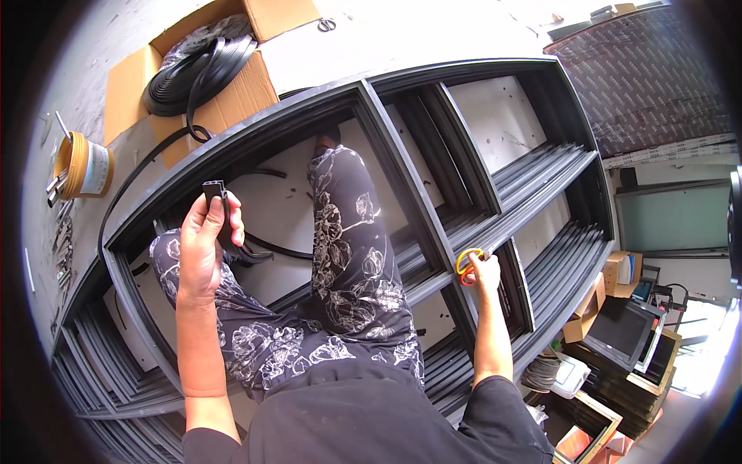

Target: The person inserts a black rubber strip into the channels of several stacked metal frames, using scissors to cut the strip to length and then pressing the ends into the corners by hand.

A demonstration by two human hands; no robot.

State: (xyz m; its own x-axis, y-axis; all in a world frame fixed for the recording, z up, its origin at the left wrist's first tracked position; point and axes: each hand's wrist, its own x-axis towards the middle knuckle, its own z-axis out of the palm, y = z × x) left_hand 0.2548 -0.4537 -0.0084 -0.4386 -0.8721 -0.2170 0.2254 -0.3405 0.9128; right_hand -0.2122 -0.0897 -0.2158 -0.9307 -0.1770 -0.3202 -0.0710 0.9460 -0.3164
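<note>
My left hand point(202, 251) is closed around a black rubber seal strip point(251, 257), its cut end poking up above my thumb and the rest curling down beside my knee. Away to the right, my right hand point(487, 272) grips scissors point(464, 261) by the yellow and orange handle loops; their blades are hidden. It hovers by a crossbar of the stacked dark grey window frames point(402, 178). My legs stand inside one opening of these frames.
A cardboard box point(127, 85) at the far left holds a coil of black strip point(197, 77), with a length trailing over the frames. Nearby stands a yellow bucket point(85, 166). Small black scissors point(327, 25) lie on the floor. Boxes and a monitor point(618, 329) crowd the right.
</note>
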